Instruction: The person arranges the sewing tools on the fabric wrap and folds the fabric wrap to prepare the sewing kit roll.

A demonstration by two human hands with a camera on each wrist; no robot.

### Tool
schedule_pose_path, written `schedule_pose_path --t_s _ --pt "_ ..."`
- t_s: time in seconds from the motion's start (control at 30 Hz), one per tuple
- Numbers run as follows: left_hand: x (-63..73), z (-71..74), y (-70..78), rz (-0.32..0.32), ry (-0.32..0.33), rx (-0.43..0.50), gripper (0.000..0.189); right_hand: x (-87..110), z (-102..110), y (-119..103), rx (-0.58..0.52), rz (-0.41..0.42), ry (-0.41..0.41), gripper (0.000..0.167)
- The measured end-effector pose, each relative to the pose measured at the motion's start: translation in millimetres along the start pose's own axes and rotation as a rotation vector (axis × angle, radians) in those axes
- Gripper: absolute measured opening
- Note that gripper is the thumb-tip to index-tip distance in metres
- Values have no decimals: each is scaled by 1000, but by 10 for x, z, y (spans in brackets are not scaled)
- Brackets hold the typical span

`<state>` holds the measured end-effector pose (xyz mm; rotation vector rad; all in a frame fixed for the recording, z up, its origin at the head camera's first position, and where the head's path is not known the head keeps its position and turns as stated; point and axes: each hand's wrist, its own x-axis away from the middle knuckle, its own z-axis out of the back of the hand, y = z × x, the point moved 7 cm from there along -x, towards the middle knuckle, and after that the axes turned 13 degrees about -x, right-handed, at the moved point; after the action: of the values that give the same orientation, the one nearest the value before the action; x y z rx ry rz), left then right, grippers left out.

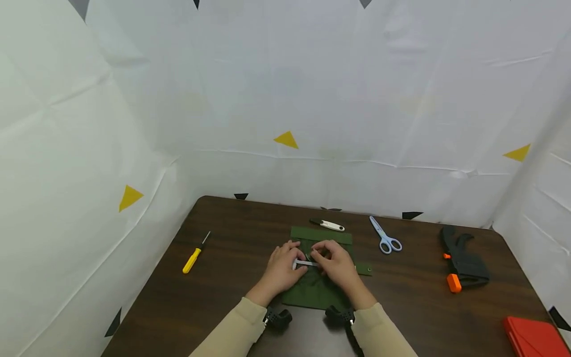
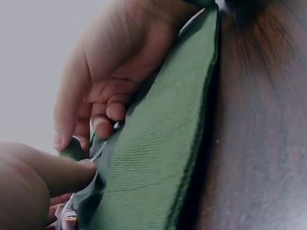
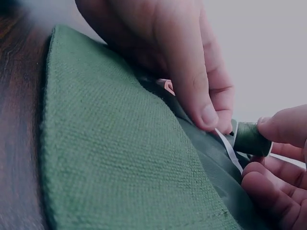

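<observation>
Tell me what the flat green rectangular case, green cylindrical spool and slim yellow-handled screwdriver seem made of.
The flat green rectangular case: matte woven cloth, by its coarse weave. The green cylindrical spool: fine thread, sheen unclear, wound in close lines; its pale rim may be plastic. The yellow-handled screwdriver: handle probably smooth plastic, by its bright, even colour; thin grey shaft likely metal.

Cloth (image 1: pixel 315 290) and thread (image 3: pixel 253 139) are green, the strip (image 3: pixel 230 154) white, the tabletop (image 1: pixel 415 297) streaked brown.

green cloth (image 1: pixel 314 292): spread on table (image 1: pixel 243 225) | white strip (image 3: pixel 229 152): across it | green thread spool (image 3: pixel 252 139): pinched
</observation>
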<state>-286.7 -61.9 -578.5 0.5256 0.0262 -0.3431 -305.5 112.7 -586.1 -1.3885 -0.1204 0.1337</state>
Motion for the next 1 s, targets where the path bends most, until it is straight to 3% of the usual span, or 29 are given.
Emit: schedule_pose_path --t_s 0.3,0.6,1.0 --pt "-22 27 2 13 79 -111 10 -14 -48 -68 -6 26 -8 24" --pt "13 -57 -15 43 70 -24 7 20 -35 -5 55 2 -9 15" --pt "-5 -24 -16 47 86 -10 5 15 -13 -39 45 28 -16 15"
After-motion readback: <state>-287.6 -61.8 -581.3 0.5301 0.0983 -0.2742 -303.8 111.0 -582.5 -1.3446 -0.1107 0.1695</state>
